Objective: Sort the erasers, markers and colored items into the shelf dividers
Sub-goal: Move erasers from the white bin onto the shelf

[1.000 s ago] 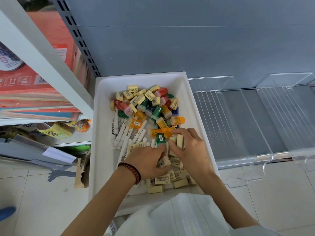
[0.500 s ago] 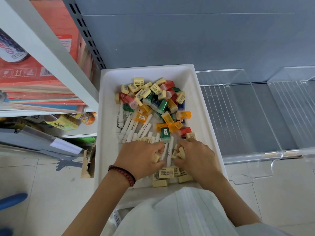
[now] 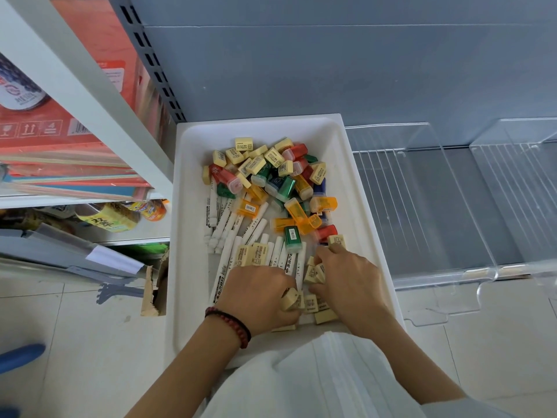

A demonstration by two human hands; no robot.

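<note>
A white tray (image 3: 187,224) holds a mixed heap: cream erasers (image 3: 256,165) at the back and front, white markers (image 3: 224,226) along the left, and small red, green, orange and blue boxes (image 3: 297,211) in the middle. My left hand (image 3: 259,294) is at the tray's near end, fingers curled round cream erasers (image 3: 291,300). My right hand (image 3: 351,283) is beside it, fingers curled into another cluster of erasers (image 3: 315,271). More erasers lie under both hands.
Clear plastic shelf dividers (image 3: 422,203) stand to the right of the tray on the grey shelf. A white shelf post (image 3: 78,86) with red boxes and stacked goods rises at the left. Tiled floor lies below.
Both hands have drawn back towards the near end of the tray, gathering cream erasers. The orange and green boxes they covered now show.
</note>
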